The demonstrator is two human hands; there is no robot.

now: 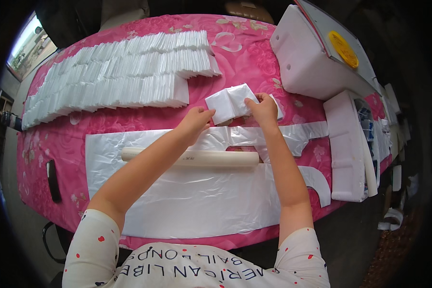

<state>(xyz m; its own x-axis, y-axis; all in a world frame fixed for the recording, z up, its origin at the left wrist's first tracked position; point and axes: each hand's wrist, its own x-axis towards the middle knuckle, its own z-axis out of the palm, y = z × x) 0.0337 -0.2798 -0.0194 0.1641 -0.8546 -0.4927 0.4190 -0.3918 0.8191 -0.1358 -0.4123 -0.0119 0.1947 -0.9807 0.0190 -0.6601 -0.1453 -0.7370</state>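
Above the pink tabletop (129,127), your left hand (196,120) and right hand (263,108) each pinch the folded white plastic bag (230,102), grip closed on it.

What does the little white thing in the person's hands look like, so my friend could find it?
On the pink flowered tablecloth, past the cream tube, the left hand and right hand pinch a folded white plastic bag. Unlike the neat rows of folded bags, it sits alone, puffier.
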